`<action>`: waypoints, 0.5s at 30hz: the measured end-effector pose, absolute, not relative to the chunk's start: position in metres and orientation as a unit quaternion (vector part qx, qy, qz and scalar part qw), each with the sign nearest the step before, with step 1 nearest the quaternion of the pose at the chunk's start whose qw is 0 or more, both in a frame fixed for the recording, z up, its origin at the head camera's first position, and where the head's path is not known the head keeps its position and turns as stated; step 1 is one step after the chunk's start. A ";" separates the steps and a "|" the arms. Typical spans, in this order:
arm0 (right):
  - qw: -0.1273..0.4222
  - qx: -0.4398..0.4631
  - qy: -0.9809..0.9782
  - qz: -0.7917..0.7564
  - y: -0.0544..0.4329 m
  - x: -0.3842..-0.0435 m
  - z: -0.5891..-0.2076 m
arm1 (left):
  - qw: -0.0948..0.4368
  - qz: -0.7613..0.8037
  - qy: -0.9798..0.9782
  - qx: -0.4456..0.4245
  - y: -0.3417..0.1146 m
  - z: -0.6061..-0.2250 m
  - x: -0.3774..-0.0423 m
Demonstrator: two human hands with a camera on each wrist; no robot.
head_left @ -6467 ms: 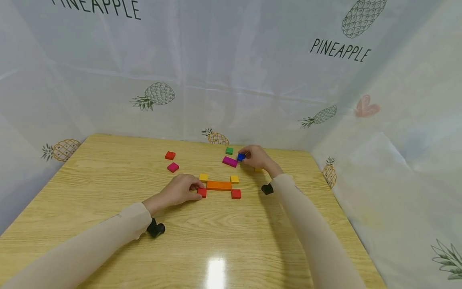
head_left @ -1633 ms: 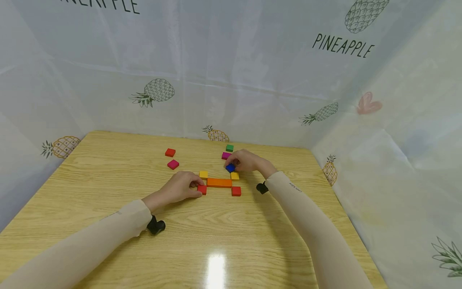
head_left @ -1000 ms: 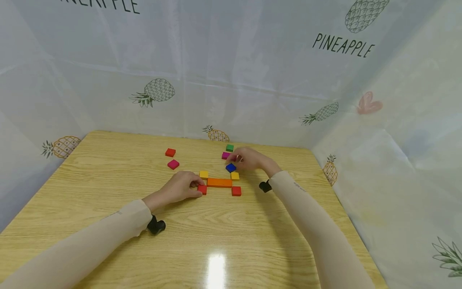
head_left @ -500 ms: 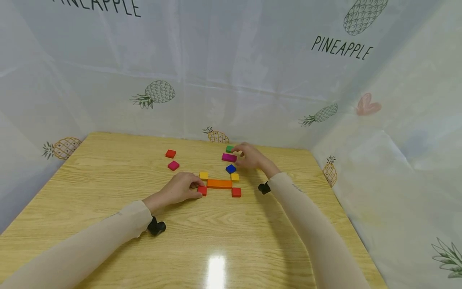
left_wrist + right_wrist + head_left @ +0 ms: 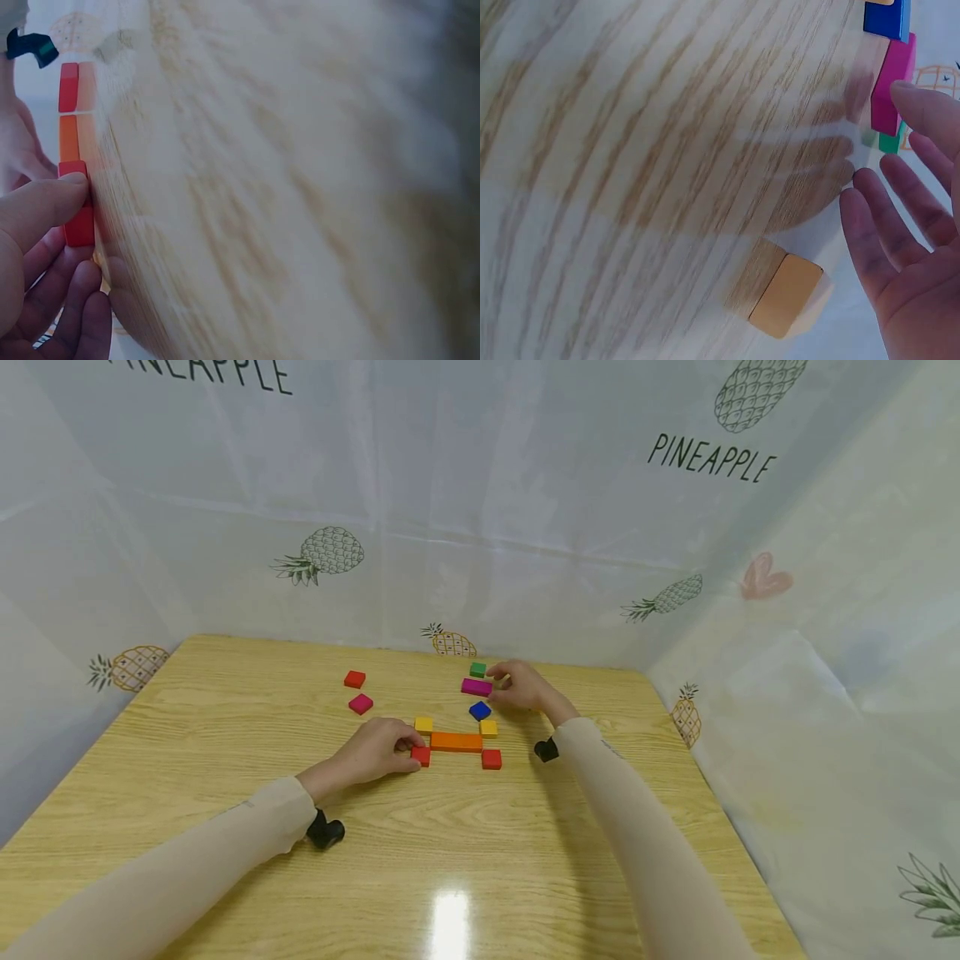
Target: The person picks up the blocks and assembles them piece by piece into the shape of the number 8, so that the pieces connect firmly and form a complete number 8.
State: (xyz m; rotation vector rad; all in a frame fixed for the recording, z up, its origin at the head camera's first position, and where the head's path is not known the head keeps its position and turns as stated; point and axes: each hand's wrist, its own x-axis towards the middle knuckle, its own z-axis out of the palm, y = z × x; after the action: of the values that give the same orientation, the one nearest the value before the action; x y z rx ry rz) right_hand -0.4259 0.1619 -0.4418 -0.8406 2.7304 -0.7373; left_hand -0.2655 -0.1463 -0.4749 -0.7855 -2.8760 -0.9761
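Blue block (image 5: 480,711): now released just behind right yellow block (image 5: 489,729), placing judged done | Magenta block (image 5: 477,687): flanked by right hand (image 5: 524,687), fingers loose, nothing gripped | Near-left red block (image 5: 422,757): pinched by left hand (image 5: 377,750).

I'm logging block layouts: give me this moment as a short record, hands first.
Left hand: pinches left red block
Right hand: fingers loose beside purple bar, contact unclear
Centre: orange bar; left yellow block, right yellow block at its far corners; right red block at a near corner
Beyond, farthest first: green block, purple bar, blue block
Left: back red block, pink block
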 end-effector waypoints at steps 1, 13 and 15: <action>0.095 -0.284 0.921 -0.248 0.162 -0.427 -0.442 | 0.002 -0.311 -0.917 -0.249 -0.146 -0.475 -0.266; 0.088 -0.282 0.925 -0.238 0.156 -0.428 -0.449 | 0.002 -0.314 -0.916 -0.252 -0.147 -0.475 -0.265; 0.089 -0.280 0.926 -0.237 0.155 -0.428 -0.449 | 0.001 -0.314 -0.916 -0.251 -0.147 -0.473 -0.264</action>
State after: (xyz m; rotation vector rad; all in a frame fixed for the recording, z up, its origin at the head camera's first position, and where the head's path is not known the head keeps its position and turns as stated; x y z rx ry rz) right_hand -0.4284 0.1550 -0.4490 -0.8331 2.7540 -0.7060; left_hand -0.2643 -0.1467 -0.4732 -0.7881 -2.8745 -0.9846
